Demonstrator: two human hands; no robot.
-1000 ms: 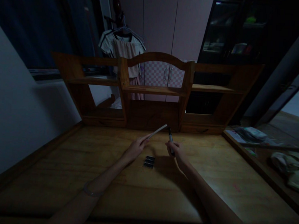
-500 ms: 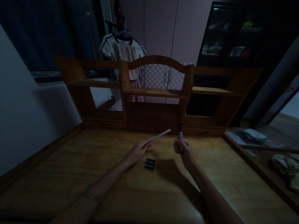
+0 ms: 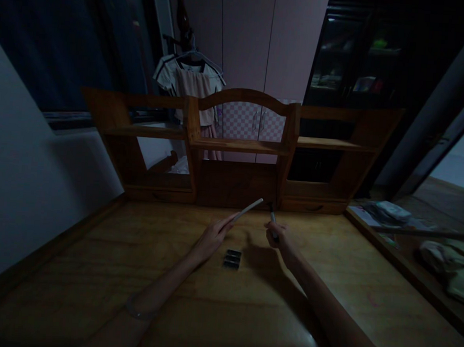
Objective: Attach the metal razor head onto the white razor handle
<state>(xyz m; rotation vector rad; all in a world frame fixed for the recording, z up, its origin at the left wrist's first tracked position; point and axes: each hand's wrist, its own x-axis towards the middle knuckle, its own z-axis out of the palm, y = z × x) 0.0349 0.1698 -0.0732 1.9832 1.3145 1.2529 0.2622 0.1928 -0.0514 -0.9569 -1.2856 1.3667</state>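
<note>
My left hand (image 3: 212, 239) is closed on a thin pale flat strip (image 3: 247, 210) that slants up to the right over the wooden desk (image 3: 92, 269). My right hand (image 3: 281, 241) is closed on a slim pen-like tool (image 3: 272, 218) with a dark tip, tilted toward the strip's far end. The tool's tip sits close to the strip's end; I cannot tell whether they touch. Three small dark blocks (image 3: 232, 258) lie side by side on the desk between my hands.
A wooden shelf unit (image 3: 239, 142) stands along the back of the desk. Clothes on a hanger (image 3: 190, 82) hang behind it, before pale wardrobe doors. A white wall panel (image 3: 27, 182) borders the left. Papers and cloth (image 3: 447, 254) lie beyond the desk's right edge.
My right hand swung the tool out to the right and upright, then tilted it back left toward the strip's end. My left hand and the strip barely moved.
</note>
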